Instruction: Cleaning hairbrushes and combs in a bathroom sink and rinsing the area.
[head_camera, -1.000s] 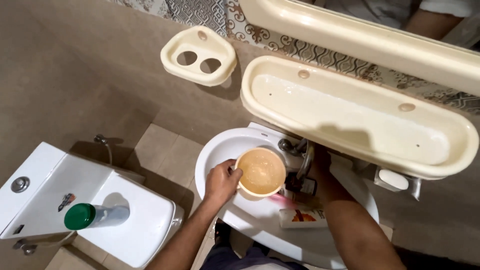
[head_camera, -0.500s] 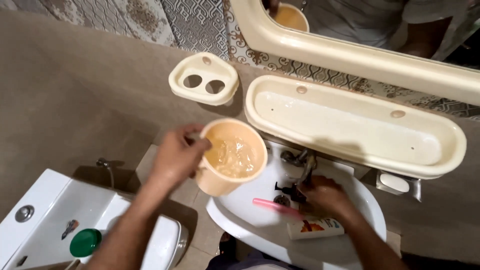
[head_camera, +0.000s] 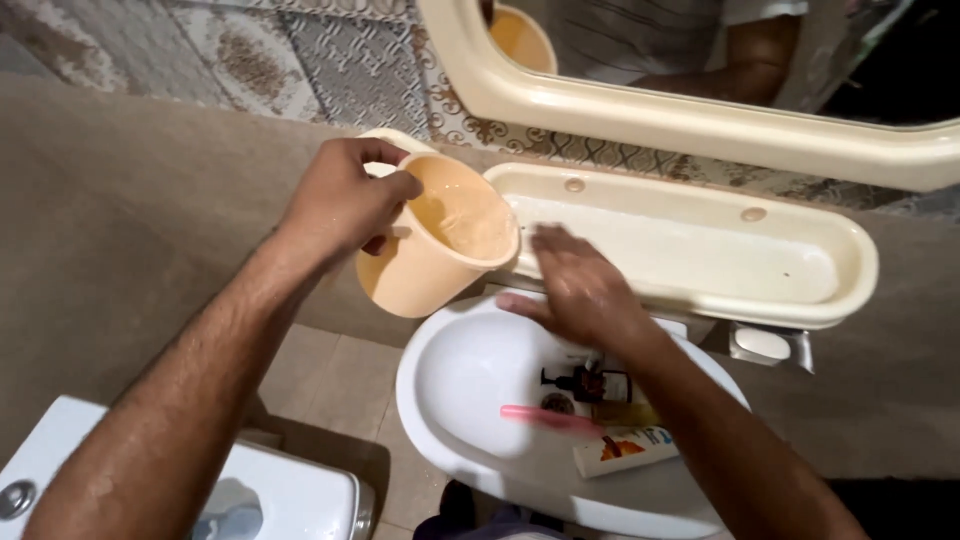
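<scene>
Peach plastic mug (head_camera: 432, 250), water inside, is tilted in the left hand (head_camera: 345, 205), fingers clenched around it. Right hand (head_camera: 580, 290) hovers flat, fingers released, above the white washbasin (head_camera: 470, 385).

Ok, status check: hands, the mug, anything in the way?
Left hand grips peach mug, tilted, water inside. Right hand open, flat beside mug's rim, over white basin. Cream shelf close behind.

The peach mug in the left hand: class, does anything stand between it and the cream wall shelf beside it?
Nothing visible does. The left hand holds the peach mug tilted, its rim right beside the cream wall shelf; the open right hand hovers below the rim, not between.
</scene>
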